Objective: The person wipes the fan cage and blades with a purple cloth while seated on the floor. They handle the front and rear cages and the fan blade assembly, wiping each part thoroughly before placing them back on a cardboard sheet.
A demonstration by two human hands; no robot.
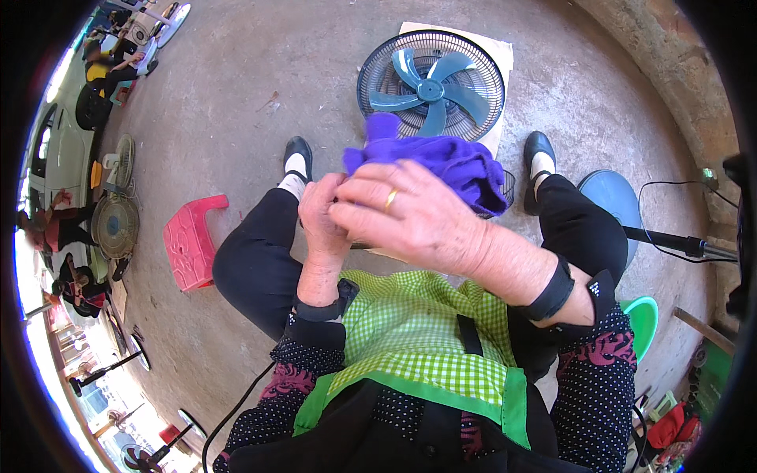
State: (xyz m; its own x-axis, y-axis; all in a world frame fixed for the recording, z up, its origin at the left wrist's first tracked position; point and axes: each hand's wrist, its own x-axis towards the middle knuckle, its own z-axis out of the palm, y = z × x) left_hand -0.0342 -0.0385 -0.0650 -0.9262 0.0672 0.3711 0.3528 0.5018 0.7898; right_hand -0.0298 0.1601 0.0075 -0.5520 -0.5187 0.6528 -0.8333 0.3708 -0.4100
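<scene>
My left hand (322, 217) is closed in front of me, its fingers partly covered by my right hand. What it grips, if anything, is hidden. My right hand (406, 209), with a gold ring, reaches across to it with fingers curled. A bunched purple cloth (445, 162) spreads out just beyond my right hand and appears gathered in its fingers; the exact grip is hidden. Past the cloth, a fan with blue blades (431, 91) lies face up in its round black grille (364, 94). Part of another dark wire grille (509, 189) shows beside the cloth.
Flat cardboard (505, 55) lies under the fan. A pink plastic stool (189, 244) stands left of my knee. On the right are a round blue base (615, 201), a black pole (670, 240) with a cable, and a green basin (643, 319). Several people and fans are far left.
</scene>
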